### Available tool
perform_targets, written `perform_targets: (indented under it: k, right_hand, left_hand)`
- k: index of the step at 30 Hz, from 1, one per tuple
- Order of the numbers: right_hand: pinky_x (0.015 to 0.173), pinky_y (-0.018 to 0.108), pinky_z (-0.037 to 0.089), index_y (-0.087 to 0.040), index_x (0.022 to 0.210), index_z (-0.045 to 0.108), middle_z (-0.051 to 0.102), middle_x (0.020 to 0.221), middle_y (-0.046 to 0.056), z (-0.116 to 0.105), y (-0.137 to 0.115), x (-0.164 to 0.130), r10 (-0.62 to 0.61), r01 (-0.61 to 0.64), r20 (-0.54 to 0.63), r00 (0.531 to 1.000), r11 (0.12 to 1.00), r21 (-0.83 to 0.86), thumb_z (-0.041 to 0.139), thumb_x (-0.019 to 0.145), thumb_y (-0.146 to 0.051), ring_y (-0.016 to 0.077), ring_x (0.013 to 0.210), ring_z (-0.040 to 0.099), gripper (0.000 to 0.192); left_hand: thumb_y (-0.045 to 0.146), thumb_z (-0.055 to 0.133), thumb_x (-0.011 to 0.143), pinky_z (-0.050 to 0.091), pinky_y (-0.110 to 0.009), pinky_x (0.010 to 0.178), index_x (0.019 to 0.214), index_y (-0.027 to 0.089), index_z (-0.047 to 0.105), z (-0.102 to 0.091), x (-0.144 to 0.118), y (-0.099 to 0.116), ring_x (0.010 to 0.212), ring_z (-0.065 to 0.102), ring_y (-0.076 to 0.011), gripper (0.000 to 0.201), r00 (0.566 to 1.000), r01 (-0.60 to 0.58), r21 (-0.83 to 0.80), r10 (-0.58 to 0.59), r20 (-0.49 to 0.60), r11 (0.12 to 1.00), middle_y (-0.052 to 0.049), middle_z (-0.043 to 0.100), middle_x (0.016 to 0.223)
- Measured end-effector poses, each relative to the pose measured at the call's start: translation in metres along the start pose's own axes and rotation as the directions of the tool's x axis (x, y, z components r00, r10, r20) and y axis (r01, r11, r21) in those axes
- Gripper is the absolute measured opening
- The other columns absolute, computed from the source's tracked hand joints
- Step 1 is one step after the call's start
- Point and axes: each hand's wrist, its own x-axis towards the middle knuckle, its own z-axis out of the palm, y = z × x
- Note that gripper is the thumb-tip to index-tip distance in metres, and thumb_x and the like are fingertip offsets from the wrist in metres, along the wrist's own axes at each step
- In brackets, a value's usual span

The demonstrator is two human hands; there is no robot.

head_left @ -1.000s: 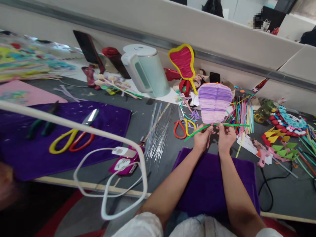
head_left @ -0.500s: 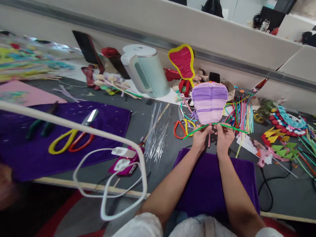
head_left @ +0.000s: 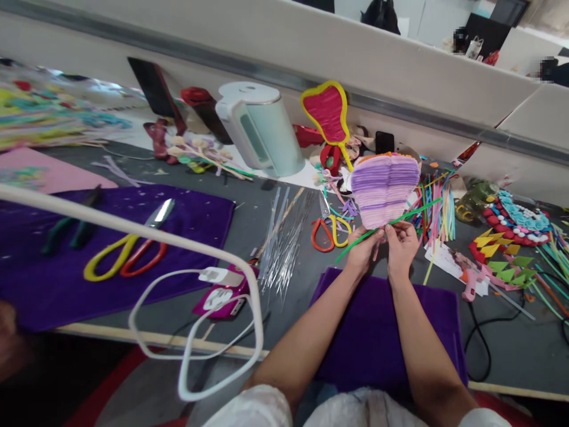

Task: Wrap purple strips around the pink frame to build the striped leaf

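While your left hand [head_left: 363, 248] and right hand [head_left: 400, 245] sit close together above the purple cloth mat [head_left: 377, 332], both pinch the lower tip of the fan-shaped piece wound in lilac and purple fuzzy stems [head_left: 384, 189], which stands upright just above your fingers. Your fingers are closed on a thin green fuzzy stem [head_left: 387, 224] that slants across the piece's base, from lower left to upper right. Just left of your left hand lie small scissors with red and yellow handles [head_left: 328, 228] beside a spread of thin silver wires [head_left: 284, 243]. Behind the piece lean a red, yellow-edged fan shape [head_left: 328, 112] and a pale green electric kettle [head_left: 260, 127]; coloured stems [head_left: 438, 201] crowd its right.
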Motion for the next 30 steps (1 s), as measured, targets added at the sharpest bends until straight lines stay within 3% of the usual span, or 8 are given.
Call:
perform_targets:
  k: [8, 12, 17, 20, 23, 27, 30]
  right_hand:
    - [0.056, 0.023, 0.047, -0.019, 0.080, 0.052, 0.054, 0.067, -0.004, 0.002, -0.002, 0.000, -0.012, 0.013, -0.006, 1.000, 0.997, 0.081, 0.068, 0.073, -0.035, 0.0090, 0.057, 0.051, 0.024]
    - [0.054, 0.023, 0.047, -0.018, 0.075, 0.052, 0.054, 0.064, -0.004, 0.002, -0.002, 0.001, 0.026, -0.026, 0.001, 1.000, 0.998, 0.056, 0.068, 0.073, -0.040, 0.0091, 0.055, 0.051, 0.027]
    - [0.055, 0.022, 0.048, -0.019, 0.087, 0.050, 0.056, 0.071, -0.004, 0.002, 0.003, 0.003, 0.075, -0.072, -0.014, 0.997, 0.988, 0.138, 0.072, 0.068, -0.039, 0.0094, 0.059, 0.054, 0.035]
    - [0.052, 0.021, 0.047, -0.019, 0.091, 0.053, 0.058, 0.072, -0.003, -0.001, 0.003, 0.008, 0.115, -0.125, 0.070, 0.991, 0.980, 0.156, 0.073, 0.067, -0.038, 0.0088, 0.058, 0.054, 0.037]
    - [0.051, 0.022, 0.046, -0.017, 0.079, 0.057, 0.057, 0.066, -0.004, -0.007, 0.001, 0.012, 0.130, -0.159, 0.202, 0.971, 0.978, 0.137, 0.073, 0.068, -0.037, 0.0081, 0.053, 0.050, 0.028]
    - [0.052, 0.023, 0.045, -0.016, 0.075, 0.061, 0.059, 0.064, -0.004, -0.011, -0.002, 0.014, 0.096, -0.123, 0.231, 0.968, 0.987, 0.104, 0.072, 0.069, -0.036, 0.0090, 0.053, 0.050, 0.023]
    - [0.058, 0.024, 0.045, -0.016, 0.072, 0.061, 0.059, 0.065, -0.004, -0.012, -0.003, 0.014, 0.008, -0.015, 0.204, 0.979, 0.999, 0.035, 0.069, 0.072, -0.034, 0.0103, 0.059, 0.051, 0.020]
  left_hand:
    - [0.030, 0.084, 0.058, 0.032, -0.018, 0.031, 0.080, 0.015, 0.072, -0.002, 0.000, -0.003, 0.048, 0.056, -0.0118, 0.030, 0.998, -0.037, 0.052, 0.034, 0.045, 0.998, -0.003, 0.067, 0.064]
    - [0.029, 0.084, 0.057, 0.041, -0.021, 0.039, 0.080, 0.015, 0.072, -0.001, 0.000, -0.002, 0.050, 0.058, -0.0122, 0.029, 1.000, -0.021, 0.036, 0.020, 0.022, 0.999, -0.003, 0.068, 0.065]
    - [0.026, 0.086, 0.054, 0.047, -0.024, 0.049, 0.077, 0.014, 0.072, -0.001, 0.001, -0.002, 0.053, 0.060, -0.0130, 0.029, 0.998, 0.057, -0.055, -0.056, 0.022, 0.997, -0.003, 0.070, 0.067]
    - [0.023, 0.087, 0.052, 0.051, -0.025, 0.057, 0.075, 0.014, 0.072, -0.002, 0.002, -0.002, 0.056, 0.062, -0.0121, 0.028, 0.995, 0.094, -0.115, -0.092, 0.026, 0.989, -0.003, 0.070, 0.068]
    - [0.022, 0.087, 0.052, 0.052, -0.024, 0.062, 0.073, 0.014, 0.072, -0.003, 0.002, -0.002, 0.058, 0.062, -0.0107, 0.027, 0.994, 0.108, -0.154, -0.103, 0.038, 0.982, -0.003, 0.070, 0.070]
    - [0.023, 0.086, 0.055, 0.052, -0.023, 0.063, 0.077, 0.014, 0.072, -0.003, 0.002, -0.003, 0.061, 0.062, -0.0101, 0.027, 0.993, 0.101, -0.122, -0.093, 0.071, 0.987, -0.003, 0.071, 0.074]
    - [0.024, 0.086, 0.055, 0.051, -0.023, 0.061, 0.074, 0.014, 0.071, -0.003, 0.002, -0.004, 0.058, 0.061, -0.0102, 0.026, 0.996, 0.076, -0.050, -0.074, 0.048, 0.996, -0.002, 0.069, 0.069]
